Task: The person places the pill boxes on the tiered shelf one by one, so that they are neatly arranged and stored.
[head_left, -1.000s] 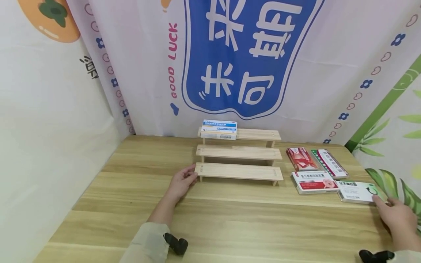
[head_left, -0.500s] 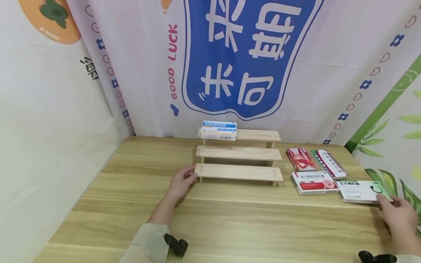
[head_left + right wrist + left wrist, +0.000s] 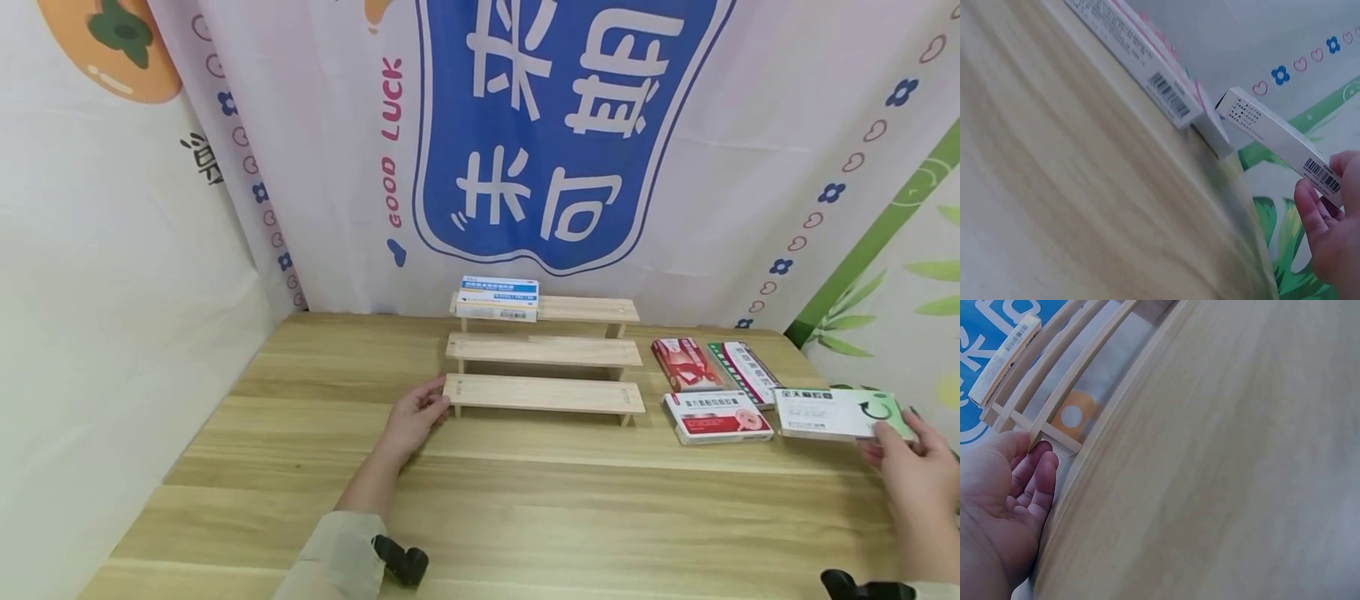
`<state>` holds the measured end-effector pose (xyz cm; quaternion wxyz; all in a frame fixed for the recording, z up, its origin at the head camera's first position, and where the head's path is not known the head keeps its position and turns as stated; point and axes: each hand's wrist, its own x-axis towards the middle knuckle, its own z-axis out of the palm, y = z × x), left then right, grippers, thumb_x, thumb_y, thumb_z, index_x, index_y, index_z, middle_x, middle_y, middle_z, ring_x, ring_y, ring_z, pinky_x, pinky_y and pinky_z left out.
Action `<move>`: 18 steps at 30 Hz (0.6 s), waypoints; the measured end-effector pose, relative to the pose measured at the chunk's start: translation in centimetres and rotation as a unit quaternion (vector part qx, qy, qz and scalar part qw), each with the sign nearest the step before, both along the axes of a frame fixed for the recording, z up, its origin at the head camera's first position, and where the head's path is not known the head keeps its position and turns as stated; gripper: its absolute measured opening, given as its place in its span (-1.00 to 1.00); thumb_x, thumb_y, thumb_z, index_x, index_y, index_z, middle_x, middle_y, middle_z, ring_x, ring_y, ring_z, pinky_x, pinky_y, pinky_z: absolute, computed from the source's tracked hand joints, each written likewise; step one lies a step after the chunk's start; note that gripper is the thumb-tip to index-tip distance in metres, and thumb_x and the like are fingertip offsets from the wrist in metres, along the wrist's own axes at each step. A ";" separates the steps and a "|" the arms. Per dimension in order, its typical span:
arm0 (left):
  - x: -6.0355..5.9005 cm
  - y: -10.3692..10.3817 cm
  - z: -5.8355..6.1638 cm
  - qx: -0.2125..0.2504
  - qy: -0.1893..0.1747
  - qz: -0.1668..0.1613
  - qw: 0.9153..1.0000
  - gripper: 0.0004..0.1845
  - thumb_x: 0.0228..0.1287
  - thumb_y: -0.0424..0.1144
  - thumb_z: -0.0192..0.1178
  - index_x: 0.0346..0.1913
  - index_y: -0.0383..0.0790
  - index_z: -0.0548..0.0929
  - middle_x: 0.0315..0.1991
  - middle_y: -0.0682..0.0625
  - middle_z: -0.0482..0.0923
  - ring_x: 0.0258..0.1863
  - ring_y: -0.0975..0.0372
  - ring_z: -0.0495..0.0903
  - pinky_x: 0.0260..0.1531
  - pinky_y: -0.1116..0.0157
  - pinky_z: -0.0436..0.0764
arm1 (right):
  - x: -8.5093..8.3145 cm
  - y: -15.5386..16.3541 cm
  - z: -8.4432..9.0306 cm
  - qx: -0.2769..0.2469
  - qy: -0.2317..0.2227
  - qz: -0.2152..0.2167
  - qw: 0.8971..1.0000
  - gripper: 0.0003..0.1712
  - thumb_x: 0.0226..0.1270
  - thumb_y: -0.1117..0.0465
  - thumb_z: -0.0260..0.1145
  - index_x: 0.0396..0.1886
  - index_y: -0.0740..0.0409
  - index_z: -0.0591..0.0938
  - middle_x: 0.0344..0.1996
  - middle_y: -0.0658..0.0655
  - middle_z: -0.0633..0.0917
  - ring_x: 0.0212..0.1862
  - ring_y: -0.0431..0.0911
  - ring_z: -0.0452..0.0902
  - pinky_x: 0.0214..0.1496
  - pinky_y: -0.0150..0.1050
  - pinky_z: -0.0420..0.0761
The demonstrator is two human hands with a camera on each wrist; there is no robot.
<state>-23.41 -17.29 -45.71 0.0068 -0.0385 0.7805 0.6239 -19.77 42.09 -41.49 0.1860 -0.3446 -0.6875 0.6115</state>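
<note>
1 green-white box (image 3: 840, 413), long axis left-right, is pinched at its right end by the right hand (image 3: 918, 475), lifted off the surface (image 3: 525, 508). 3 boxes lie beside it, 1 on the 3-step rack (image 3: 545, 350). Left hand (image 3: 412, 417) fingers touch the rack's corner, relaxed.

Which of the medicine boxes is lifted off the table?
The white-and-green box, pinched by the right hand; the others lie flat on table or shelf.

"GOOD LUCK" on backdrop cloth (image 3: 352, 150)
</note>
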 end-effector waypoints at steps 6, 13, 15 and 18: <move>0.1 0.0 0.0 0.009 -0.002 0.000 1.000 -0.57 0.12 -0.22 0.10 0.10 -0.04 0.39 -0.23 -0.13 0.53 -0.33 0.17 0.53 -0.26 0.35 0.58 | -0.4 -2.0 1.4 -0.062 0.103 0.059 0.991 -0.14 -0.01 0.16 0.28 0.29 -0.14 0.08 -0.34 -0.05 0.30 -0.68 -0.34 0.53 -0.60 -0.51 0.56; 0.2 0.0 0.0 0.005 0.002 0.000 1.000 -0.57 0.12 -0.23 0.10 0.11 -0.07 0.39 -0.25 -0.12 0.53 -0.32 0.17 0.53 -0.27 0.36 0.58 | -1.4 -5.1 3.2 -0.134 0.189 0.108 0.967 -0.04 -0.17 0.23 0.39 0.28 -0.04 0.13 -0.38 0.00 0.33 -0.61 -0.21 0.59 -0.49 -0.44 0.60; 0.2 0.1 0.0 0.005 0.005 -0.001 1.000 -0.56 0.12 -0.23 0.11 0.12 -0.08 0.38 -0.25 -0.12 0.53 -0.31 0.17 0.54 -0.26 0.36 0.58 | -1.8 -6.1 3.8 -0.158 0.202 0.113 0.960 -0.06 -0.18 0.27 0.39 0.27 -0.04 0.16 -0.39 0.01 0.34 -0.62 -0.18 0.59 -0.48 -0.42 0.60; 0.2 0.1 0.0 0.012 0.006 0.000 1.000 -0.55 0.12 -0.24 0.11 0.12 -0.07 0.38 -0.25 -0.12 0.53 -0.32 0.16 0.53 -0.26 0.35 0.58 | -2.5 -7.9 4.6 -0.173 0.200 0.119 0.957 -0.08 -0.17 0.27 0.39 0.26 -0.07 0.19 -0.38 0.01 0.34 -0.60 -0.17 0.59 -0.47 -0.40 0.61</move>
